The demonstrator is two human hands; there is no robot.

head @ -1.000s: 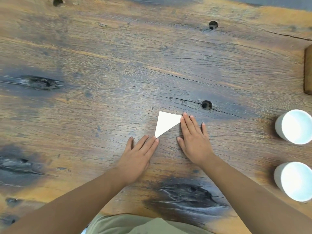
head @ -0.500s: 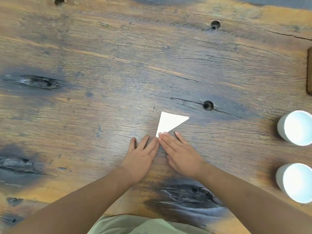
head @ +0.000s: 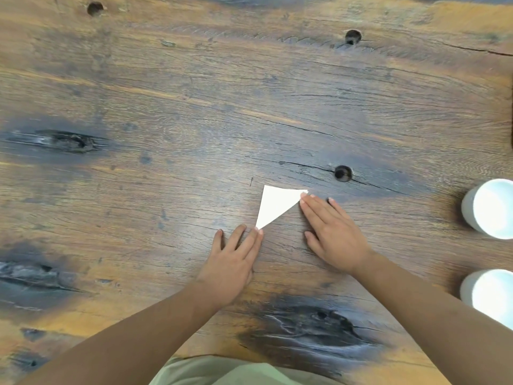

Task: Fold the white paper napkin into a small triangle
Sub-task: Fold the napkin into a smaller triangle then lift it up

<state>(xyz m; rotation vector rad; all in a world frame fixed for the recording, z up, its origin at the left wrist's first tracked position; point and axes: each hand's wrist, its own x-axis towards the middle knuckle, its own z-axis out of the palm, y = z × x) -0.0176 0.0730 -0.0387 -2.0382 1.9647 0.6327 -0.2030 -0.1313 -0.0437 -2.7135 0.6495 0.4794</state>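
The white paper napkin (head: 274, 205) lies flat on the wooden table (head: 194, 107) as a small triangle. My left hand (head: 233, 259) rests palm down, its fingertips touching the triangle's near corner. My right hand (head: 330, 232) also lies flat, fingers together, with the fingertips pressing the triangle's right corner. Neither hand grips the napkin; both only press on its corners.
Two white cups stand at the right edge, one further away (head: 490, 208) and one nearer (head: 488, 295). Dark knot holes (head: 343, 173) and charred patches mark the table top. A dark wooden object shows at the far right edge.
My right hand has slid along the napkin's long edge, from the near corner beside the left fingers back up to the right corner. The left hand has stayed put.
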